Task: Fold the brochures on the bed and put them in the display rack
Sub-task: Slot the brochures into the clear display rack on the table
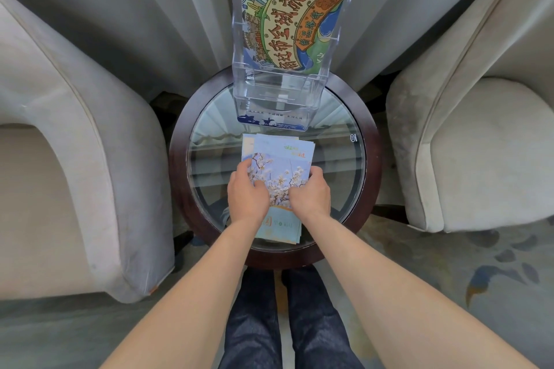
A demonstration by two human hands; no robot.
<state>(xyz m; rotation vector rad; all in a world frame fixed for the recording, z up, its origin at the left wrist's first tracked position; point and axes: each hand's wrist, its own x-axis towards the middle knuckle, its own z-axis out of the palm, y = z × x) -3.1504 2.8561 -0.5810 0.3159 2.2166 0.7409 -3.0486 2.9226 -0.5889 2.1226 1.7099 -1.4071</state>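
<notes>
A stack of folded brochures (280, 172), pale blue with a blossom picture on top, lies on the round glass table (350, 165). My left hand (247, 192) grips the stack's left edge and my right hand (311, 192) grips its right edge, both pressing the pile together. Behind the stack stands a clear acrylic display rack (275, 99) with tiered pockets. A large colourful illustrated brochure (287, 15) stands upright in its rear pocket. The front pockets look empty apart from a blue strip at the base.
Two beige armchairs flank the table, one on the left (75, 159) and one on the right (467, 144). Grey curtains (165, 9) hang behind. The table has a dark wooden rim (374, 159). My legs in dark trousers (281, 323) stand on patterned carpet.
</notes>
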